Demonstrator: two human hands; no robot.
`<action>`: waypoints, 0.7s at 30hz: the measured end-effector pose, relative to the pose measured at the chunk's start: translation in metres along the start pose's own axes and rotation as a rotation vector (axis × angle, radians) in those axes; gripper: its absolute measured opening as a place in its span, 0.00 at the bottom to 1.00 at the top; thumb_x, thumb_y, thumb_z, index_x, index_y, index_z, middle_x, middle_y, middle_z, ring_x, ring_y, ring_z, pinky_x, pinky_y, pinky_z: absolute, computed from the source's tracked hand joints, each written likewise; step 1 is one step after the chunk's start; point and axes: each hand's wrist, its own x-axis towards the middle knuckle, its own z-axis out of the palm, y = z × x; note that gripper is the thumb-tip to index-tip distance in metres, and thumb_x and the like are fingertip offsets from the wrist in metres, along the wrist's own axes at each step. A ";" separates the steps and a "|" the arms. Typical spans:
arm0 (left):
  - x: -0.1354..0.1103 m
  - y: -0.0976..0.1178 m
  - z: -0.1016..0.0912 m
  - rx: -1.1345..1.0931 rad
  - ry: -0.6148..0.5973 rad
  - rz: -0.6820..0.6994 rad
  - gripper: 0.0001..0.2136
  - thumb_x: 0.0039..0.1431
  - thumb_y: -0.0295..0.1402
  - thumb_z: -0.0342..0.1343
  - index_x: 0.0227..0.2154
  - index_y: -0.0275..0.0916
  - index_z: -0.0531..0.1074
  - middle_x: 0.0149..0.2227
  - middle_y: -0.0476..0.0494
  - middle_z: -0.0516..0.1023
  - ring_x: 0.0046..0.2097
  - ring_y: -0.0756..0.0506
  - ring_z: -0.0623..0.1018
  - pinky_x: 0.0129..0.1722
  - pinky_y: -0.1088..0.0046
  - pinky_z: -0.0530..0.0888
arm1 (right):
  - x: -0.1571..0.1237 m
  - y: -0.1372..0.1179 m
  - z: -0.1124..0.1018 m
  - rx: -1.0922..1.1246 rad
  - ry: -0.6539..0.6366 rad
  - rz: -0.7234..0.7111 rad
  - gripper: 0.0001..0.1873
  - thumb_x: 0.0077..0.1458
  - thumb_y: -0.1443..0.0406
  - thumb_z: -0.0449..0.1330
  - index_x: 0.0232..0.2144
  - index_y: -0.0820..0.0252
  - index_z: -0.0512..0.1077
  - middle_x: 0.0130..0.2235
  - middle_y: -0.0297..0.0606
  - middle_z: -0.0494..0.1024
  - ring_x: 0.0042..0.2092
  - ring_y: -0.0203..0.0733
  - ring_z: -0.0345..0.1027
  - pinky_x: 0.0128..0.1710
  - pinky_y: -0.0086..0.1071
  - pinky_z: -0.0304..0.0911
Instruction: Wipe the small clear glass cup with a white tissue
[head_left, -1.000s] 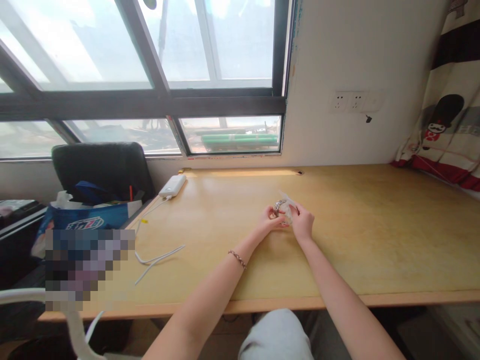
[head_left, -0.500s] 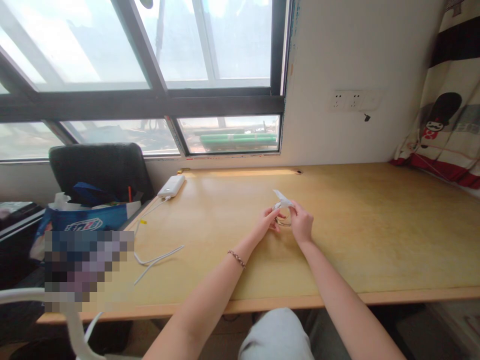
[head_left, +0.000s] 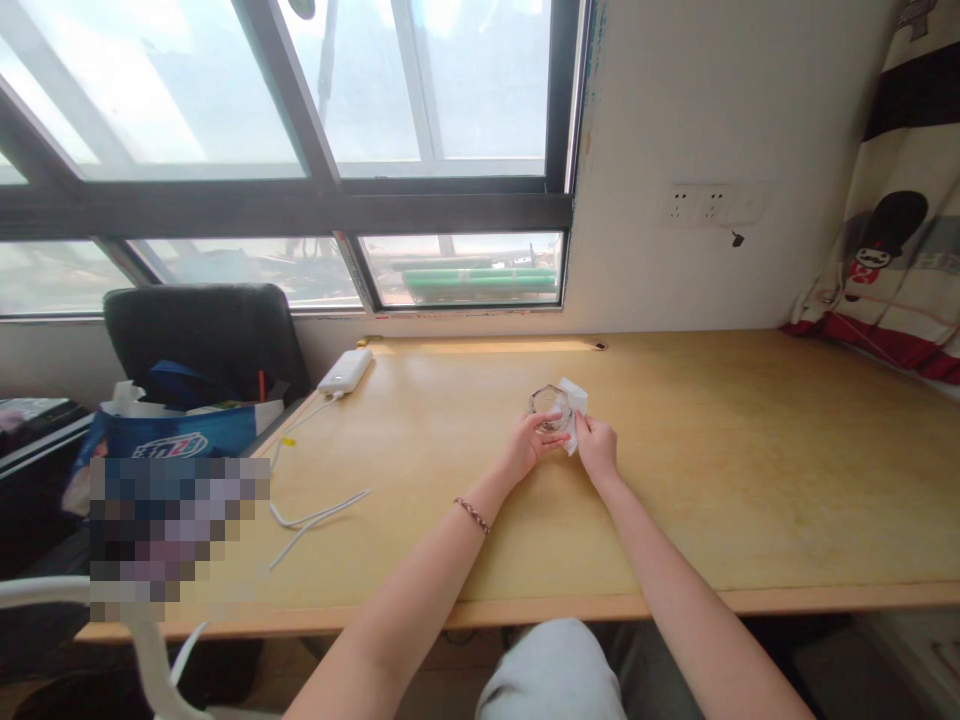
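Observation:
Above the middle of the wooden table, a clear glass dish with a faceted rim is in my left hand. The thumb lies over the glass and the other fingers reach below it. A white tissue is pinched in my right hand, against the right side of the glass. Part of the tissue shows through or inside the dish; which of the two I cannot tell. The right fingertips are partly hidden behind the tissue.
A white power bank with a white cable lies on the table's left side. Left of the table, a blue bag rests on a black chair. A window and wall sockets are behind the table; a curtain hangs at right.
The glass has turned so its round opening faces me more and sits slightly further left. The tissue has gone from sticking up over the top to hanging along the right side.

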 end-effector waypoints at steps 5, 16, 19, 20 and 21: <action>0.002 0.004 -0.003 -0.053 0.056 0.016 0.15 0.44 0.31 0.53 0.36 0.37 0.58 0.40 0.40 0.70 0.30 0.46 0.76 0.33 0.66 0.72 | -0.006 -0.005 0.000 -0.041 -0.010 -0.083 0.23 0.50 0.55 0.47 0.12 0.62 0.65 0.18 0.35 0.68 0.22 0.34 0.59 0.23 0.26 0.52; 0.000 0.003 -0.004 0.024 0.024 -0.024 0.21 0.45 0.34 0.54 0.44 0.42 0.56 0.38 0.44 0.71 0.28 0.47 0.76 0.30 0.67 0.72 | -0.008 -0.008 -0.004 -0.028 0.049 -0.388 0.18 0.46 0.74 0.46 0.37 0.58 0.69 0.41 0.37 0.73 0.43 0.39 0.64 0.44 0.35 0.58; -0.001 0.002 -0.003 0.055 0.011 0.010 0.20 0.46 0.36 0.55 0.42 0.43 0.57 0.37 0.45 0.71 0.27 0.48 0.76 0.29 0.70 0.72 | -0.010 -0.009 -0.003 -0.141 -0.055 -0.459 0.21 0.44 0.76 0.46 0.37 0.56 0.70 0.42 0.36 0.73 0.43 0.41 0.63 0.44 0.36 0.58; -0.001 0.002 -0.003 0.069 0.009 0.027 0.20 0.46 0.37 0.55 0.42 0.43 0.58 0.36 0.46 0.71 0.26 0.48 0.76 0.29 0.71 0.72 | -0.010 -0.009 -0.002 -0.159 -0.084 -0.459 0.21 0.43 0.76 0.46 0.37 0.56 0.70 0.41 0.36 0.73 0.41 0.41 0.63 0.43 0.36 0.59; -0.002 0.002 -0.002 0.085 0.007 0.043 0.20 0.46 0.37 0.56 0.42 0.42 0.58 0.36 0.46 0.71 0.26 0.49 0.76 0.28 0.72 0.72 | -0.010 -0.008 -0.001 -0.165 -0.108 -0.448 0.21 0.43 0.76 0.46 0.38 0.57 0.69 0.39 0.37 0.74 0.40 0.42 0.64 0.42 0.36 0.59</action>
